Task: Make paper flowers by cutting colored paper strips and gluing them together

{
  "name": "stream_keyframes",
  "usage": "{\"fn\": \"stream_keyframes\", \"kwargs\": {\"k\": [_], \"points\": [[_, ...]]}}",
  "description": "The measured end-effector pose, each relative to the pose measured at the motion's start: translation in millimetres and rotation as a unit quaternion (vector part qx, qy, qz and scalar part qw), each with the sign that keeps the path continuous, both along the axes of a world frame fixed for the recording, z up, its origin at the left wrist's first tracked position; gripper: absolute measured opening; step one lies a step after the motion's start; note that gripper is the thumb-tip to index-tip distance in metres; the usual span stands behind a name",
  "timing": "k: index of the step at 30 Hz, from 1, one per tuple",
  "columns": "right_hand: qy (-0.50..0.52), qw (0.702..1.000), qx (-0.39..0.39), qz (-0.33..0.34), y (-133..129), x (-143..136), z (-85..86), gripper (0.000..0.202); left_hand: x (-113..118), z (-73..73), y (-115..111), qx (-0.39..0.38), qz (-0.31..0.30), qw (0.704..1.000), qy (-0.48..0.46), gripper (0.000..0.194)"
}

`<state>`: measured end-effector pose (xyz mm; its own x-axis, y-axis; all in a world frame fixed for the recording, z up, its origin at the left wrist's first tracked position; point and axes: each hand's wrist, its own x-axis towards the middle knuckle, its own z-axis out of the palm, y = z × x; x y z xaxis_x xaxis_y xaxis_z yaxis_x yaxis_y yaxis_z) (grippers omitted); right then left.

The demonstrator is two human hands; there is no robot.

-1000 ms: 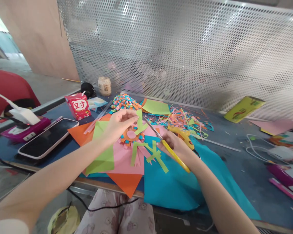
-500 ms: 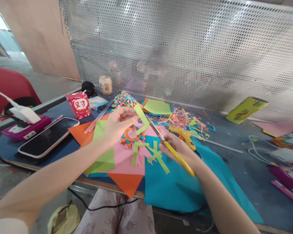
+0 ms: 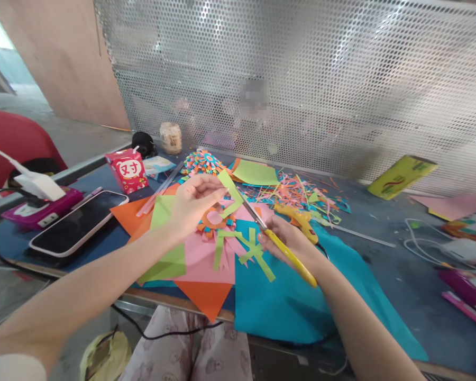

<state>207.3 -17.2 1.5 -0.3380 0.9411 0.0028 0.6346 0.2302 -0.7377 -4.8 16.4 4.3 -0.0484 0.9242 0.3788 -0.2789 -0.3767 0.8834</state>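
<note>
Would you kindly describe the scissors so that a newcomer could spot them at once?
Find the large turquoise sheet on the table. Above it, the right hand holds the yellow-handled scissors, aimed toward the green strip in the left hand. Their long metal blades distinguish them from the chunky yellow tool beyond.

There is one pair of scissors [image 3: 287, 253], one glue gun [image 3: 299, 219], one phone [image 3: 79, 223], one jar [image 3: 171, 138].

The left arm [image 3: 99, 280] slanted in from the near left, the right arm [image 3: 353, 307] from the near right; the left hand [image 3: 195, 201] pinched, and the right hand [image 3: 290, 241], slightly nearer, gripped.
</note>
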Motion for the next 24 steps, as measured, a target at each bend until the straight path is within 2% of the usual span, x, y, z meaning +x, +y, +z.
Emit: {"fn": "stream_keyframes", "kwargs": {"k": [12,24], "points": [[-0.023,0.999,0.038,0.000,-0.1,1.7,1.2,0.039,0.6,1.7,0.1,-0.014,-0.011,1.000,-0.006,0.015],[-0.038,0.997,0.073,-0.009,3.8,4.2,-5.3,0.039,-1.1,-1.9,2.8,-0.019,-0.004,1.000,-0.001,0.017]]}}
